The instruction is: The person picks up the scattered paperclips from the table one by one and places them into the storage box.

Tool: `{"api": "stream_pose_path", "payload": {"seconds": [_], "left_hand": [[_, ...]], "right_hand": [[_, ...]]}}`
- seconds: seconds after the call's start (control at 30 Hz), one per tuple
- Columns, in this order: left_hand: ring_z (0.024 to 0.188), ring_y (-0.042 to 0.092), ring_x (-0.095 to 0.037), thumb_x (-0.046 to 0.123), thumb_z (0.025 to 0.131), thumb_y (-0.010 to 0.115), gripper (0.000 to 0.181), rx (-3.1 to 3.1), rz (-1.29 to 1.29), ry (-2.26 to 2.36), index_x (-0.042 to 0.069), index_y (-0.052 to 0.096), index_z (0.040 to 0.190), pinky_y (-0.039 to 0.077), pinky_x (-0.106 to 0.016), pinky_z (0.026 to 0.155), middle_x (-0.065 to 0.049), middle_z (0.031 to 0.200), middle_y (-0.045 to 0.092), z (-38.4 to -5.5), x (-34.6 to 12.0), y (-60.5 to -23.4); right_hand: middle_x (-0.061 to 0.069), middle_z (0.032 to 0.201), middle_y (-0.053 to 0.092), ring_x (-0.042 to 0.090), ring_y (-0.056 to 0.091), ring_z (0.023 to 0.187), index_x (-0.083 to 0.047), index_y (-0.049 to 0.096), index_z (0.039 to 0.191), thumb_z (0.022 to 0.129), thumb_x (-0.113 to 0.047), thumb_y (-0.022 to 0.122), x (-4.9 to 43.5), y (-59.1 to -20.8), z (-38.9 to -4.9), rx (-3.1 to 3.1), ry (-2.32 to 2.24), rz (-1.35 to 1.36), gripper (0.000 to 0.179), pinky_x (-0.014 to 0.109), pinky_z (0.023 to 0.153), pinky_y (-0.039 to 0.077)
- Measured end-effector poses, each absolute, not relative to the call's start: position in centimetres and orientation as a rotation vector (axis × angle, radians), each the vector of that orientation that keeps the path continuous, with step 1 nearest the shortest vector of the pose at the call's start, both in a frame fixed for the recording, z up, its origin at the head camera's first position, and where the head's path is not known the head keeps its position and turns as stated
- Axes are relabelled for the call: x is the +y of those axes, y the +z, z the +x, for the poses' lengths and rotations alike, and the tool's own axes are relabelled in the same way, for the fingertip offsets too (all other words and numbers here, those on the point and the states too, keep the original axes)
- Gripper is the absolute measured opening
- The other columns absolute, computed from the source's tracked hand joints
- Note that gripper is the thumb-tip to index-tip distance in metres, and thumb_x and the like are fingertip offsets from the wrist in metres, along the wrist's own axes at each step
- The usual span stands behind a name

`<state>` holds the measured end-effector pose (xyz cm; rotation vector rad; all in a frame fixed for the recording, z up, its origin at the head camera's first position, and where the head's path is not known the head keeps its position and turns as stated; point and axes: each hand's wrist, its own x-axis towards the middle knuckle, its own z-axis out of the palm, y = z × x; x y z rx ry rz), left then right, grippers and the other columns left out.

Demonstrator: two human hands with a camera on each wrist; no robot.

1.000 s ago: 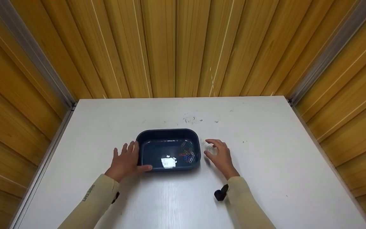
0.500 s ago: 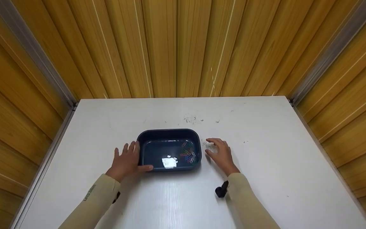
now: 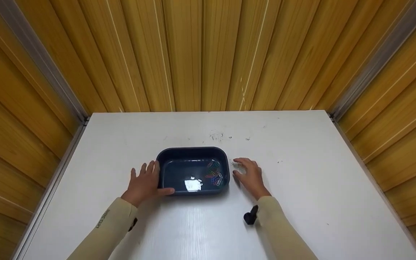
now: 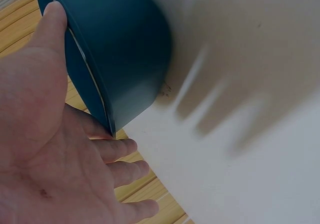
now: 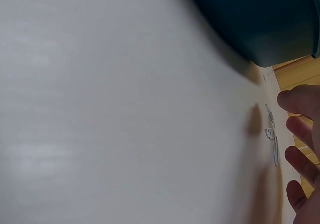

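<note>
A dark blue plastic bin (image 3: 179, 172) sits on the white table, and colourful paper clips (image 3: 215, 175) lie in a loose heap at its right end. My left hand (image 3: 144, 184) rests against the bin's left side. Its thumb lies at the near rim, and the other fingers are spread and mostly straight. Just right of the bin is my right hand (image 3: 250, 177), thumb and index finger apart in a loose curve, holding nothing. In the right wrist view, pale paper clips (image 5: 276, 149) lie on the table beside its fingertips.
The white table (image 3: 302, 202) carries small dark marks (image 3: 216, 136) behind the bin. Wood-look panels (image 3: 208, 54) stand along the back and both sides. A black wrist camera (image 3: 250, 215) juts from the right sleeve.
My right hand has shifted very slightly toward the bin over the loose paper clips. The left hand and the bin keep their places, with the head view drifting a little.
</note>
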<state>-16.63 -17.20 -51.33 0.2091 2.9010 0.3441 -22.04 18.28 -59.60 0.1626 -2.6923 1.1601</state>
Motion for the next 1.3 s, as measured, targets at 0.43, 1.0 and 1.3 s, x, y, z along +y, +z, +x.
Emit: {"api": "stream_pose_path", "payload": {"seconds": [0.43,1.0,1.3], "left_hand": [[0.144,0.024,-0.044,0.064,0.076,0.07,0.113,2.898,0.199,0.331,-0.004,0.02,0.151,0.013,-0.07,0.112,-0.024,0.156,0.028,-16.4,-16.9,-51.0],[0.144,0.025,-0.045,0.065,0.074,0.071,0.115,2.899,0.208,0.336,-0.005,0.022,0.151,0.015,-0.071,0.111,-0.024,0.156,0.028,-16.2,-16.9,-50.7],[0.144,0.023,-0.046,0.065,0.075,0.07,0.115,2.895,0.207,0.332,-0.004,0.02,0.151,0.014,-0.071,0.112,-0.025,0.156,0.027,-16.4,-17.1,-50.8]], "right_hand": [[0.003,0.125,0.066,0.029,0.054,0.113,-0.018,0.069,0.118,0.082,-0.011,0.075,18.4,-60.1,-22.8,-2.72,1.066,0.194,0.037,0.05,0.094,0.038],[0.0,0.111,0.07,0.025,0.055,0.107,-0.018,0.072,0.112,0.08,-0.011,0.076,18.1,-60.2,-23.1,-2.73,1.032,0.194,0.033,0.045,0.089,0.037],[0.0,0.101,0.071,0.024,0.055,0.1,-0.017,0.075,0.103,0.081,-0.011,0.076,17.9,-60.3,-23.0,-2.73,1.035,0.18,0.023,0.044,0.086,0.037]]}}
